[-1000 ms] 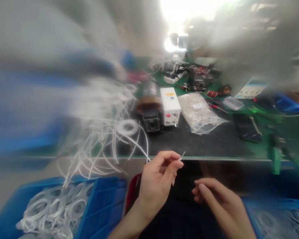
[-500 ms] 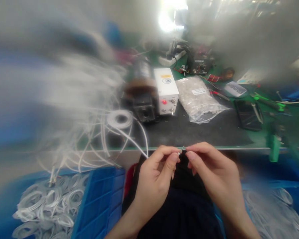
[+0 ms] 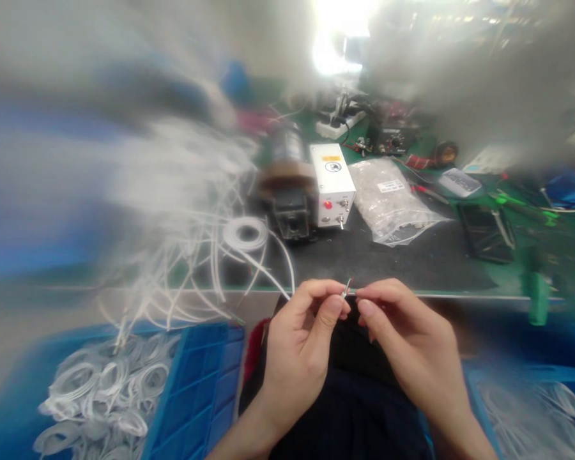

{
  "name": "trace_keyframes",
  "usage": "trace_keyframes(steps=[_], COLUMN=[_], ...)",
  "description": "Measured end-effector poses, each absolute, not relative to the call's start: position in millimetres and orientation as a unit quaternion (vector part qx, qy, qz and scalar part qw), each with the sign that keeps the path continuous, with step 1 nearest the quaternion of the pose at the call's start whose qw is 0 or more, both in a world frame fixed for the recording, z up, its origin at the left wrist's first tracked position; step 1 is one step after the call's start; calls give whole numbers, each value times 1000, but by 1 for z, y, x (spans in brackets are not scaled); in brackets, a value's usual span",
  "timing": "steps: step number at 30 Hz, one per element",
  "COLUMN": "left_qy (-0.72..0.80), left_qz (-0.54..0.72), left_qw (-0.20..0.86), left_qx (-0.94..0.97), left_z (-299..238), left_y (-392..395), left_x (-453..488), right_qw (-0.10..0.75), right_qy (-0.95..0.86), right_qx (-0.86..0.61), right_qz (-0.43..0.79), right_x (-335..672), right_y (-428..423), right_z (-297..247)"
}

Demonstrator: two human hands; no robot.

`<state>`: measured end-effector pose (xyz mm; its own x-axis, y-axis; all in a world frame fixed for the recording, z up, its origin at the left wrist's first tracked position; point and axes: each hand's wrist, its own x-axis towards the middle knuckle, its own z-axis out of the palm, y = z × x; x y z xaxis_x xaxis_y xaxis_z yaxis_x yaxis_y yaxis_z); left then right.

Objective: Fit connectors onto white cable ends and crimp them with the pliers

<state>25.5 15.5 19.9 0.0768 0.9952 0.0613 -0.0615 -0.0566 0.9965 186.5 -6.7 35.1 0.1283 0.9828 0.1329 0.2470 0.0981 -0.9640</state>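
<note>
My left hand [image 3: 304,345] pinches the end of a white cable between thumb and forefinger. Thin coloured wires [image 3: 347,285] stick up from the pinch. A length of this white cable [image 3: 282,291] appears to run from a coil [image 3: 246,234] on the bench edge down behind my left hand. Close by on the right, my right hand [image 3: 416,338] has thumb and forefinger drawn together beside the wire tips. Whatever lies between those fingertips, if anything, is too small to make out.
A white switch box [image 3: 333,185] with a red light stands beside a black machine [image 3: 290,211]. Right of it lie a clear bag of small parts [image 3: 388,198] and a dark phone-like slab [image 3: 486,233]. Blue bins [image 3: 191,383] with coiled cables flank my lap; loose cables overhang the bench left.
The view has shifted a little, so the bench things sit lower and farther right. Both hands stay close together, and the wire end stands slightly more upright in my left fingers.
</note>
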Motion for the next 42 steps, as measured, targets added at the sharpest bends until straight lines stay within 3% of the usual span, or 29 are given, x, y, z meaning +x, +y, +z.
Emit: trace_keyframes(steps=[11,28,42], left_qy=[416,448,455], left_qz=[539,515,533], left_qw=[603,559,485], left_qx=[416,470,524], left_z=[15,20,17], left_y=[17,12,14], left_x=[30,28,28], right_qw=[496,505,514], right_qy=[-553,-547,-553], right_qx=[-557,-543,-578], right_qz=[372,389,310], right_x=[183,181,176], right_y=[-1,4,-8], right_z=[38,45,44])
